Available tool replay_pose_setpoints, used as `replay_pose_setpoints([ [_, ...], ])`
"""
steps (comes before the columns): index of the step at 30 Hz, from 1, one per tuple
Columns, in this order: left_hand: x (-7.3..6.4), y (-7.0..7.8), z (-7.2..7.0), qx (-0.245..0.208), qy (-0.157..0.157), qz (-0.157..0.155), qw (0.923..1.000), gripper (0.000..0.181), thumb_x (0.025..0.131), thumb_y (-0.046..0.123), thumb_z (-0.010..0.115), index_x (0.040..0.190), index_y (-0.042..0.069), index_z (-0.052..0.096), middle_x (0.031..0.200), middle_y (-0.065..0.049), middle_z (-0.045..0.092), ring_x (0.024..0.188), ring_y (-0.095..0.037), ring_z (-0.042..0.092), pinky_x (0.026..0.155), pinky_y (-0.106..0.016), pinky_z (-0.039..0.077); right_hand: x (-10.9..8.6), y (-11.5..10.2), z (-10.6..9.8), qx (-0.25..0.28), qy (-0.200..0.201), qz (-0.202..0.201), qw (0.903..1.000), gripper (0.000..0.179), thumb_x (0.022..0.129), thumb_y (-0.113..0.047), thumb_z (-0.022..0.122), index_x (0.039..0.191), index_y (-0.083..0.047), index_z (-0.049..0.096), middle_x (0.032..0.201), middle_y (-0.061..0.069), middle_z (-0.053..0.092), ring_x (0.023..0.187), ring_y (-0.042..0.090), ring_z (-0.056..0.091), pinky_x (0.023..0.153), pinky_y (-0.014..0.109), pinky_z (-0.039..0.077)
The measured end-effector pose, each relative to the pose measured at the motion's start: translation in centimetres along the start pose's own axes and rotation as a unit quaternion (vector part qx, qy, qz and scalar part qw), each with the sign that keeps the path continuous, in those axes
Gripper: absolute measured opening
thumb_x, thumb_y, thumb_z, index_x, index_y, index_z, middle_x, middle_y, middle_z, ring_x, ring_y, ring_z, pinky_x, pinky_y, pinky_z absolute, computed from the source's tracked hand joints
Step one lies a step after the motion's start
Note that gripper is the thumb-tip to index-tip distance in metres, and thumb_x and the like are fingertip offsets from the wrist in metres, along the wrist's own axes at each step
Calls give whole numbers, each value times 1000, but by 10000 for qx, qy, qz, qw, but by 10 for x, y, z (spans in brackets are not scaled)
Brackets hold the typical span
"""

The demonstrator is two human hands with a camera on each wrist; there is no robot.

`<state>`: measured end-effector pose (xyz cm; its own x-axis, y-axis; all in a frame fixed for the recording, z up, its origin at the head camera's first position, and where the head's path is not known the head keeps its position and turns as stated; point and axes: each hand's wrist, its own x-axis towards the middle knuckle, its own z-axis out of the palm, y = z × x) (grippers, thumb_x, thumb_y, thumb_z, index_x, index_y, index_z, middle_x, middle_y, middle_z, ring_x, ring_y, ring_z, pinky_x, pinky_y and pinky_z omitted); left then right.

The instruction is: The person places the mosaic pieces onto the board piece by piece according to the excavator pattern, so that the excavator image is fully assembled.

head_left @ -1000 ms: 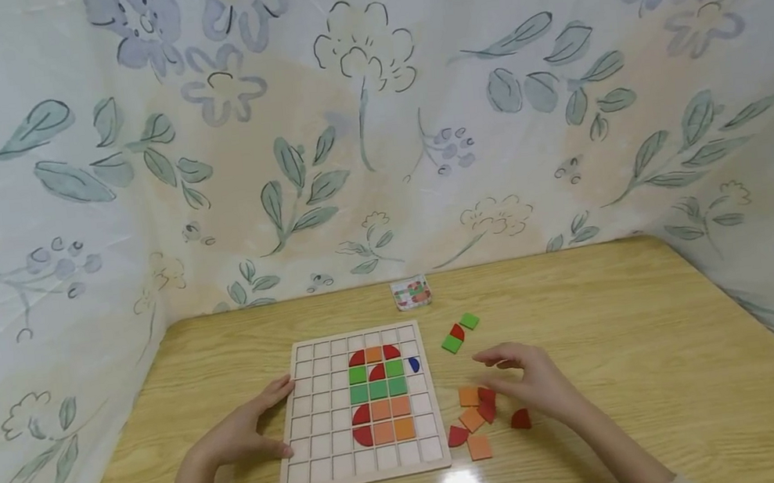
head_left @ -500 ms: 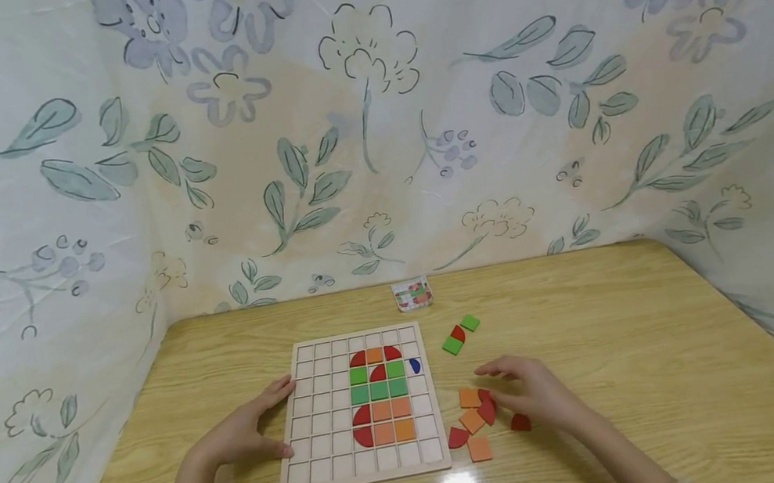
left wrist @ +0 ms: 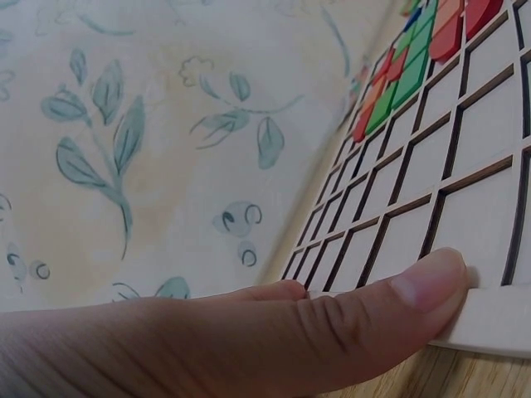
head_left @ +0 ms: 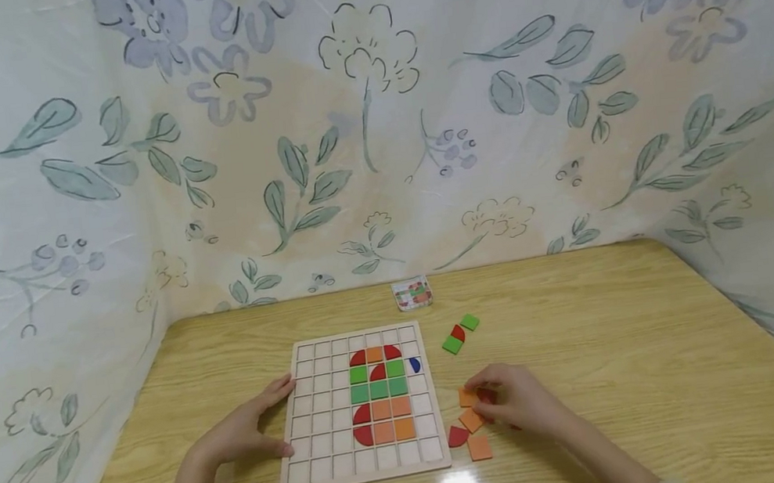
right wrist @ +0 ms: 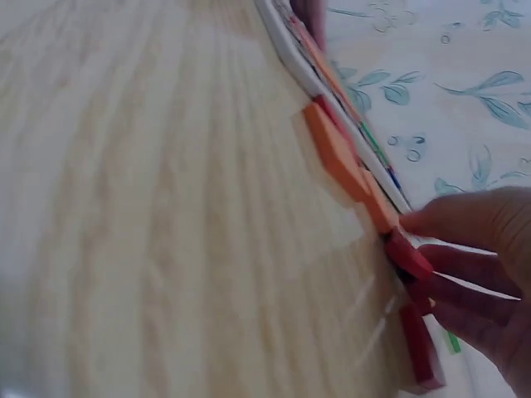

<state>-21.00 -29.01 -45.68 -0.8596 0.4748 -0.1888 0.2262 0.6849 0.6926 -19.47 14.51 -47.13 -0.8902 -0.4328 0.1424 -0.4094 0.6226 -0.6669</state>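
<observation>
Board (head_left: 330, 443), left hand (head_left: 238, 430) spread wide along its edge, right hand (head_left: 518, 398) at tiles (head_left: 471, 421), grip unclear

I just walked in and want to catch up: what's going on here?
A person's left hand rests on the left edge of a gridded board. Their right hand is among loose orange and red tiles on the table; whether it grips one is unclear. On the board, red, orange and green squares and rounded pieces form a cluster, with a blue piece to their right. A small picture card lies beyond the board.
</observation>
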Motion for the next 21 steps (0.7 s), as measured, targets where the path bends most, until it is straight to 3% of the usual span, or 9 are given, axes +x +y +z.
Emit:
replay_pose_setpoints([
  [6, 1, 1, 1, -4, -8, -29, 10000, 100, 66, 39, 79, 146, 8, 28, 153, -18, 15, 136, -45, 13, 102, -64, 20, -1, 1, 6, -322, 182, -797, 9961, 13, 76, -10, 73, 89, -13, 71, 88, -8, 66, 77, 5, 53, 67, 20, 48],
  [9, 1, 2, -1, 19, 10, -54, 10000, 100, 66, 39, 80, 146, 9, 27, 152, -19, 15, 136, -46, 13, 101, -65, 20, -5, 1, 5, -225, -72, -1404, 9898, 15, 75, -14, 75, 90, -15, 72, 87, -11, 65, 78, 3, 54, 67, 19, 48],
  [12, 1, 2, -2, 5, 27, -65, 10000, 100, 66, 39, 80, 146, 8, 27, 152, -19, 14, 136, -47, 13, 102, -65, 19, -9, 1, 4, -82, -389, -1768, 9834, 17, 76, -15, 75, 92, -16, 72, 87, -13, 65, 77, 2, 53, 68, 18, 48],
  [17, 0, 1, -1, -34, -2, -91, 10000, 100, 66, 38, 80, 146, 9, 27, 153, -17, 14, 137, -45, 12, 103, -64, 19, -16, 0, 2, -211, -592, -1598, 9851, 17, 80, -29, 71, 96, -21, 72, 91, -18, 63, 83, 1, 54, 77, 24, 49],
  [21, -1, 0, 0, -66, -12, -111, 9999, 99, 66, 37, 80, 146, 9, 28, 153, -17, 14, 137, -45, 12, 103, -64, 18, -21, 0, 2, -188, -782, -1469, 9859, 19, 80, -34, 70, 96, -24, 71, 92, -20, 63, 84, -1, 54, 76, 22, 48],
])
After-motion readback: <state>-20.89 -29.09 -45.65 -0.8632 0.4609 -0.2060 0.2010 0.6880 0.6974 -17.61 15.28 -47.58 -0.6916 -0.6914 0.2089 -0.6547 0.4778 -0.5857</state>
